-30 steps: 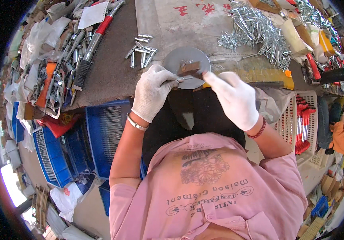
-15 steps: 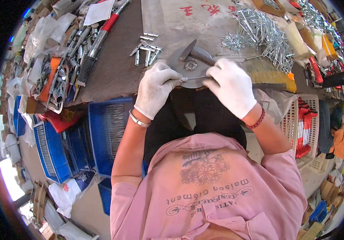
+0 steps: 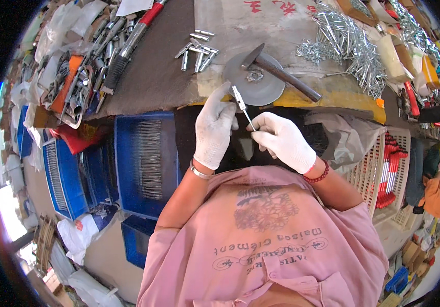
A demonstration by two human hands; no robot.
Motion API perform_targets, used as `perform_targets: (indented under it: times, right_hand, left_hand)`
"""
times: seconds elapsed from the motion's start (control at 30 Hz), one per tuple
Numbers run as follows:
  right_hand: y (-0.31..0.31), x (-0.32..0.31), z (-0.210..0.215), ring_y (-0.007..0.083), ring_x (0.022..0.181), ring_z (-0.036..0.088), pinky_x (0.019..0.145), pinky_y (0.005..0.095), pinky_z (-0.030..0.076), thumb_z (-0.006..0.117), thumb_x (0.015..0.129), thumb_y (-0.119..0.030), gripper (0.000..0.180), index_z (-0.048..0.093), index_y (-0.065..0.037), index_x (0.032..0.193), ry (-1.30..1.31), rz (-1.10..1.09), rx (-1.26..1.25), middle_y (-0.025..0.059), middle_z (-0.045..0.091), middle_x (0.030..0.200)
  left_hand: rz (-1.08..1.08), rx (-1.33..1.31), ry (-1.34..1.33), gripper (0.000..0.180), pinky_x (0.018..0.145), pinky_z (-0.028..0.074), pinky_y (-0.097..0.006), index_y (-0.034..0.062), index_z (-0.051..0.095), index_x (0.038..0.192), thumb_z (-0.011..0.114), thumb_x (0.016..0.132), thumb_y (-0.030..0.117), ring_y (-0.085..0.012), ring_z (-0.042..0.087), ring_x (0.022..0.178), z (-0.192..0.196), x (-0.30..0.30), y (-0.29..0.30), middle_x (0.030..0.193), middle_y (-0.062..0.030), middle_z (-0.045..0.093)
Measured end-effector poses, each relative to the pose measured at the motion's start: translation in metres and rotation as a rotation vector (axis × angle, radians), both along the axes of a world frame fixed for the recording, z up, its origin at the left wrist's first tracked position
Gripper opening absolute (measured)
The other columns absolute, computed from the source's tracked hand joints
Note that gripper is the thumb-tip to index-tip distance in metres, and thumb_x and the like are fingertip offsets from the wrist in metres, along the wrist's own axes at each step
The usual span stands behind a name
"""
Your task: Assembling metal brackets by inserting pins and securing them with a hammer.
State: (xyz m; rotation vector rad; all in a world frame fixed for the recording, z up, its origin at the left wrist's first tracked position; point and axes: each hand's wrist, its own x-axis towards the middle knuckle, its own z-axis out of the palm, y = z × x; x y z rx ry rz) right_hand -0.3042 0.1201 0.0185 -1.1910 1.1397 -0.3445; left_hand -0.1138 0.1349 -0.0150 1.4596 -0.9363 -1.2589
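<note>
Pinched in my white-gloved right hand [image 3: 284,140] is the thin end of a metal rod with a thicker silver sleeve [image 3: 239,97] on its other end. The piece tilts up to the left, off the table's front edge. Beside the sleeve, my gloved left hand [image 3: 213,130] points its index finger upward, the other fingers loosely bent; it appears to hold nothing. Beyond my hands a hammer [image 3: 281,74] lies across a round grey metal disc [image 3: 261,94]. Several short silver sleeves [image 3: 198,50] lie in a loose group left of the disc.
Thin metal rods [image 3: 350,46] form a pile at the back right. Tools and metal parts crowd the left of the table [image 3: 151,66]. Below it stand a blue bin [image 3: 171,169] of rods and a white crate [image 3: 365,166] with red-handled pieces. Another person [image 3: 439,197] is at far right.
My right hand has drawn the rod off the disc toward me and turned its sleeved end upward. My left hand has let go of the sleeve, and the whole hammer handle now shows.
</note>
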Motion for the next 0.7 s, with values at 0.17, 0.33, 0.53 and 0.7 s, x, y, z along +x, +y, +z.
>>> perform_targets:
  times: [0.17,0.33,0.53,0.7]
  right_hand:
    - [0.014,0.021,-0.011,0.0127,0.067,0.065,0.064,0.0296,0.052,0.069,0.097,-0.012,0.019,0.068,-0.002,0.112,0.058,0.018,-0.242,0.0087,0.069,0.078]
    - [0.02,0.039,-0.006,0.0109,0.07,0.063,0.067,0.0289,0.053,0.067,0.098,-0.007,0.031,0.065,-0.004,0.128,0.088,0.113,-0.244,0.0074,0.069,0.083]
    - [0.012,0.028,-0.024,0.0091,0.076,0.058,0.071,0.0249,0.051,0.055,0.103,-0.008,0.049,0.052,-0.001,0.151,-0.037,0.173,-0.166,0.0065,0.066,0.104]
    - [0.01,0.035,-0.031,0.0075,0.076,0.057,0.072,0.0255,0.051,0.053,0.105,-0.011,0.048,0.053,0.001,0.152,0.019,0.215,-0.106,0.0068,0.067,0.104]
  left_hand:
    - [-0.008,0.037,0.072,0.06,0.06,0.049,-0.022,-0.0012,0.047,0.154,0.071,0.1,0.007,-0.0053,0.061,0.072,0.007,0.016,0.013,0.097,-0.0069,0.075]
    - [0.117,-0.056,0.091,0.057,0.081,0.057,-0.03,-0.0014,0.057,0.142,0.078,0.09,0.004,-0.0147,0.071,0.091,0.014,0.037,0.026,0.103,-0.0119,0.074]
    - [0.476,0.059,-0.131,0.053,0.081,0.058,-0.031,-0.0029,0.062,0.136,0.079,0.087,0.007,-0.0167,0.071,0.089,-0.032,0.14,0.086,0.105,-0.0138,0.076]
    - [0.819,0.388,-0.633,0.048,0.095,0.057,-0.036,0.0001,0.075,0.124,0.083,0.082,0.021,-0.0263,0.076,0.105,-0.197,0.264,0.212,0.113,-0.0176,0.079]
